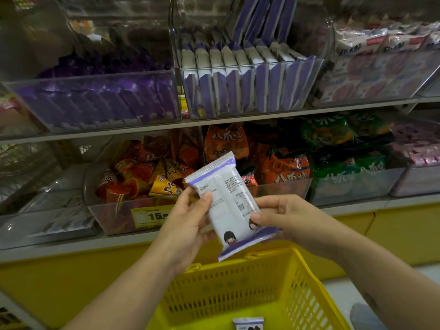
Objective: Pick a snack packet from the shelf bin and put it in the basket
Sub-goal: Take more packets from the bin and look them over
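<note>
Now left grip (188,225) and right grip (285,217) both pinch the snack packet (228,206).
I'd lower it into the basket (238,289) before letting go.

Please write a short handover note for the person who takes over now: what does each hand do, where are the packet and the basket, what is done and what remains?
Left hand: grips the packet at its left edge, thumb on the front.
Right hand: pinches the packet's lower right corner.
Packet: out of the bin, held tilted above the far rim of the basket, not yet inside.
Done: the pick. A similar packet already lies in the basket.
Left: lower this packet into the basket and let go.
</note>
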{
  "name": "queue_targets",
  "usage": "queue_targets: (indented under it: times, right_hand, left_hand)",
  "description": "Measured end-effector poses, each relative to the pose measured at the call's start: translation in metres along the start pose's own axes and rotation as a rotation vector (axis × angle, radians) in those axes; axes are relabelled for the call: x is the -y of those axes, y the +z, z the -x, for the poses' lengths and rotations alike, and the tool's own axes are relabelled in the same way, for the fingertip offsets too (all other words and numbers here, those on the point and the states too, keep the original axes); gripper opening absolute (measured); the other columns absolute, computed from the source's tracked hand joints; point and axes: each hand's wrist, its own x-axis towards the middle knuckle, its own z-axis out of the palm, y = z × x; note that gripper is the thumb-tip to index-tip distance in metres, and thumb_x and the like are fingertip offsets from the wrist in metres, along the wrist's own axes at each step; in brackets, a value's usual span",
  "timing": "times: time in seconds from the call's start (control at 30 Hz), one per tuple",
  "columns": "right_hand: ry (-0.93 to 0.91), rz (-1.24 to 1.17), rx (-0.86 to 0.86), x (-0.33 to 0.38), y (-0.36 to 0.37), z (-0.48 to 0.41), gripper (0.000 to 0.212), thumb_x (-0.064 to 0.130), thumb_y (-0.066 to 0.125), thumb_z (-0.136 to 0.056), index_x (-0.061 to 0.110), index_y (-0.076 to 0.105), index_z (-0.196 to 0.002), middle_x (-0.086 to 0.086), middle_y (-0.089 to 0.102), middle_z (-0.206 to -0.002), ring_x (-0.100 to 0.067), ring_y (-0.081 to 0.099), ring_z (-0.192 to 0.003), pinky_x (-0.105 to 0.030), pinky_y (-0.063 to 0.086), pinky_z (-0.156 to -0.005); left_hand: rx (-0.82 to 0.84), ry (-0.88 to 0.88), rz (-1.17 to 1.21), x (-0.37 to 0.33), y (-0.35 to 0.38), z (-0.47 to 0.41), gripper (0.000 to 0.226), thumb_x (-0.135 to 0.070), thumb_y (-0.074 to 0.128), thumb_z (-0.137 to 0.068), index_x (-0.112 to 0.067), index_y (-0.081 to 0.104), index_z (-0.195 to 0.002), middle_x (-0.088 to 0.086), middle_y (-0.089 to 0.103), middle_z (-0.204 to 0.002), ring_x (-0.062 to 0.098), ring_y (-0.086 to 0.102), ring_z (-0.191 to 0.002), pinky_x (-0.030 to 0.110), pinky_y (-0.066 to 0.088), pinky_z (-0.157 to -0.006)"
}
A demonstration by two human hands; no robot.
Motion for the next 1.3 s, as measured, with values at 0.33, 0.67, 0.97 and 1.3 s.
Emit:
queue_targets:
  times: [0.33,0.67,0.97,1.3]
  right_hand:
    - [0.041,-0.359,-0.094,-0.003,-0.002,-0.002,0.043,0.029,0.066,-0.074,0.002,0.067,-0.108,-0.015,0.073,-0.106,-0.020,0.072,-0.089,-0.026,0.059,-0.071]
    - [0.026,-0.627,-0.071,-0.008,0.007,-0.007,0.044,0.022,0.068,-0.075,0.001,0.063,-0.113,-0.020,0.070,-0.111,-0.023,0.072,-0.089,-0.025,0.058,-0.065]
    - [0.041,-0.794,-0.002,-0.015,0.016,-0.012,0.048,0.002,0.049,-0.082,0.008,0.057,-0.129,-0.020,0.063,-0.126,-0.030,0.062,-0.107,-0.042,0.054,-0.089]
    - [-0.012,-0.620,-0.092,-0.017,0.016,-0.012,0.044,0.012,0.056,-0.081,0.011,0.058,-0.125,-0.013,0.069,-0.117,-0.024,0.067,-0.100,-0.042,0.051,-0.092]
  left_hand:
    - [0.267,-0.056,-0.113,0.000,0.001,0.006,0.084,-0.004,0.072,-0.072,-0.045,0.034,-0.134,0.000,0.069,-0.120,0.022,0.068,-0.107,0.028,0.057,-0.071]
    - [0.037,0.377,-0.454,0.012,0.016,0.017,0.075,-0.023,0.080,-0.076,-0.070,0.040,-0.118,-0.024,0.062,-0.124,0.003,0.062,-0.113,0.030,0.054,-0.090]
    - [-0.090,0.691,-0.738,0.014,0.022,0.024,0.062,-0.023,0.073,-0.081,-0.059,0.041,-0.120,-0.040,0.052,-0.119,-0.010,0.056,-0.108,0.008,0.047,-0.079]
    - [-0.163,0.626,-0.738,0.017,0.015,0.020,0.040,-0.025,0.077,-0.080,-0.040,0.040,-0.083,-0.026,0.061,-0.090,-0.002,0.058,-0.073,0.020,0.042,-0.052]
